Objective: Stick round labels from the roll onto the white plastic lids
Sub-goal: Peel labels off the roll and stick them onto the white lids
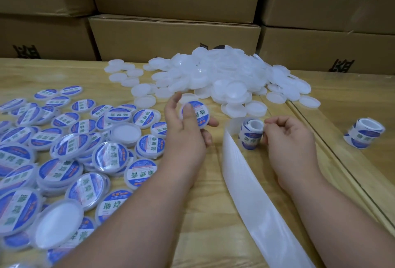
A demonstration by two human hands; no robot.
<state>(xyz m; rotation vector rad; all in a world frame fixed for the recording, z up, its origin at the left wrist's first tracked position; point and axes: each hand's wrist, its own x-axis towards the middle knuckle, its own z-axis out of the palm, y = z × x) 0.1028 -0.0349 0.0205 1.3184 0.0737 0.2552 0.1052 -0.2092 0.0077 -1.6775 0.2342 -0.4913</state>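
Desk, pale wood grain, carrying all items I list below from the head view.

Left hand: raised just above the desk near centre, fingers curled round a labelled lid; thumb lies across the blue-and-white label face, other fingertips support the lid from beneath and at its far edge.

Right hand: resting near the desk to the right of centre, fingers curled, thumb and forefinger pinching the label roll at its right side. The roll stands on end, white core upward, printed labels wrapped outward.

Backing strip: translucent white liner, trailing from the roll's left side toward me and off the lower edge of the view, lying between my two forearms.

Heap of blank white lids: piled at the far centre of the desk, with loose ones scattered round its foot, some just beyond the held lid.

Spread of finished labelled lids: covering the left part of the desk, overlapping, mostly label up; a few lie showing a plain white face.

Second label roll: standing alone at the right, well apart from the right hand.

Cardboard cartons: stacked behind the desk, black print on them.
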